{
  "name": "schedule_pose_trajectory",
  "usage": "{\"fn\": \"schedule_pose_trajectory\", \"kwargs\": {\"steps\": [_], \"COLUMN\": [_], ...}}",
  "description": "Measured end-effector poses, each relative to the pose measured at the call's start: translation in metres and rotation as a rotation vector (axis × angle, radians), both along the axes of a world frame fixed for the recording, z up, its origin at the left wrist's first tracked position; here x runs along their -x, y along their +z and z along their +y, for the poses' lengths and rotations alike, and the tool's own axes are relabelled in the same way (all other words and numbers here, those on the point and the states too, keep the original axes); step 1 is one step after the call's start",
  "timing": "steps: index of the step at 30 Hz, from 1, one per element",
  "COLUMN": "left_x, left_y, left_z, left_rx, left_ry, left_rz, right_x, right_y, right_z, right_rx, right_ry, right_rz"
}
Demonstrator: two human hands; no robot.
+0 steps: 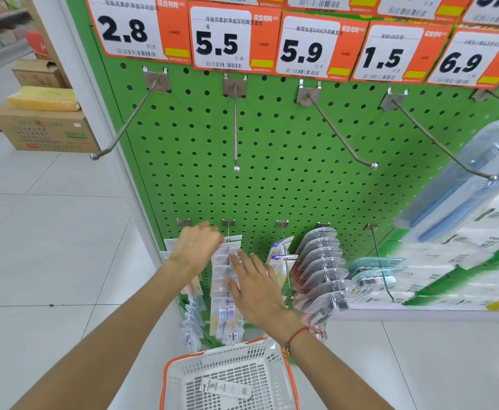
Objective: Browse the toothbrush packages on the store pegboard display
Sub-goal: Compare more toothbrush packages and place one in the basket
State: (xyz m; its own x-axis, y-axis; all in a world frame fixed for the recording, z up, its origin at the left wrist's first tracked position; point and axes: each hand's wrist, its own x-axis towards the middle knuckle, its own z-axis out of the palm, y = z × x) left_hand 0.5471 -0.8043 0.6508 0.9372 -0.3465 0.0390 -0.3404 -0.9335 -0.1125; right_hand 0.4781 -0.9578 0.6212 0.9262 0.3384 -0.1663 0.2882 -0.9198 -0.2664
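Head view looks down a green pegboard whose top edge carries orange-and-white price tags reading 2.8, 5.5, 5.9, 1.5 and 6.9. Below the tags, four long metal hooks stick out bare. Along the lower edge of the board a second row of hooks holds the toothbrush packages, hung in rows one behind another. The left hand is at the top of the second row from the left, its fingers curled over the card tops of the rearmost packages there, near the hook's base plate. The right hand lies with straight, spread fingers flat on the same row, a little lower, fingertips touching the card fronts; a red string bracelet circles its wrist. To the right hang clear blister packs in a fanned stack, then teal-carded packs. At the right edge a blue toothbrush pack hangs, blurred. Below the hands stands a white basket with an orange rim, a carded package lying flat on its bottom. Cardboard boxes sit on the tiled floor, left of the board.
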Motion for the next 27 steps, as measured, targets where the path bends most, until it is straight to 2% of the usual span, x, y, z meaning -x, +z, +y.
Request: {"fn": "schedule_pose_trajectory", "kwargs": {"steps": [15, 27], "left_x": [0.04, 0.098], "left_y": [-0.006, 0.009], "left_z": [0.025, 0.019], "left_rx": [-0.007, 0.183], "left_ry": [0.166, 0.343], "left_rz": [-0.001, -0.053], "right_x": [0.003, 0.055], "right_y": [0.007, 0.014], "right_z": [-0.003, 0.001], "right_rx": [0.063, -0.106], "right_ry": [-0.006, -0.05], "right_rz": [0.029, -0.196]}}
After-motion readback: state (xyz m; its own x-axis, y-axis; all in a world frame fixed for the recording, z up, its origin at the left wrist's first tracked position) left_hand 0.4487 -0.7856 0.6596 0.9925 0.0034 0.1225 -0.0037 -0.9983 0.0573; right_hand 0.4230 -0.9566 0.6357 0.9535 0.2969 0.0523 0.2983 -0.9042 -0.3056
